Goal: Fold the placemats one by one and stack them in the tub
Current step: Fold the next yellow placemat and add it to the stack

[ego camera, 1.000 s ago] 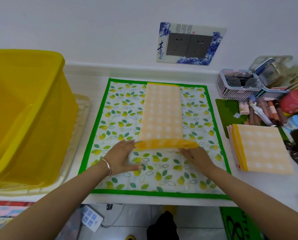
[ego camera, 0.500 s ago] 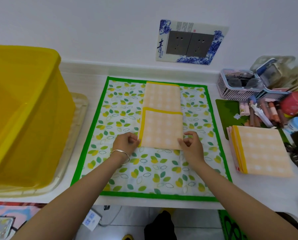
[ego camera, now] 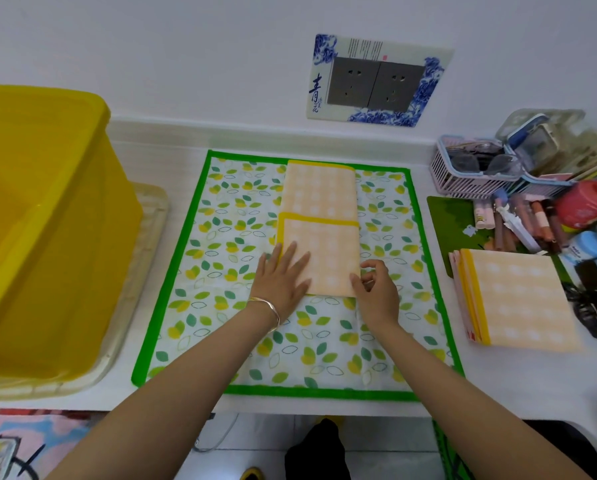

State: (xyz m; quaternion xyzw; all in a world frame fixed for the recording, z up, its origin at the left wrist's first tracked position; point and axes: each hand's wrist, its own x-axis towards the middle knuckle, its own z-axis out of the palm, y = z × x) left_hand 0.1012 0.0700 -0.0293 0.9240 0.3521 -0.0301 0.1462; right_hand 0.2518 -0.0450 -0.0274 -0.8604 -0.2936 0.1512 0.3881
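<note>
An orange checked placemat point(ego camera: 324, 216) with a yellow border lies partly folded on the leaf-print mat point(ego camera: 220, 258). Its near half is doubled back over the far half. My left hand point(ego camera: 283, 277) presses flat on the folded part's left side, fingers straight. My right hand point(ego camera: 376, 289) pinches the near right corner of the fold with thumb and fingers. A stack of orange placemats point(ego camera: 518, 303) sits at the right. The yellow tub point(ego camera: 44, 237) stands at the left; what its inside holds cannot be told.
The tub stands on a clear tray point(ego camera: 144, 251). At the right are a white basket point(ego camera: 463, 178), cosmetics tubes point(ego camera: 518, 223), a red jar point(ego camera: 584, 206) and clear boxes. A wall socket plate point(ego camera: 376, 84) is behind. The counter's front edge runs just below the mat.
The near end of the placemat was lifted and folded away from me onto the far half. My left hand then moved onto the fold and flattened out; my right hand stayed at the near right corner.
</note>
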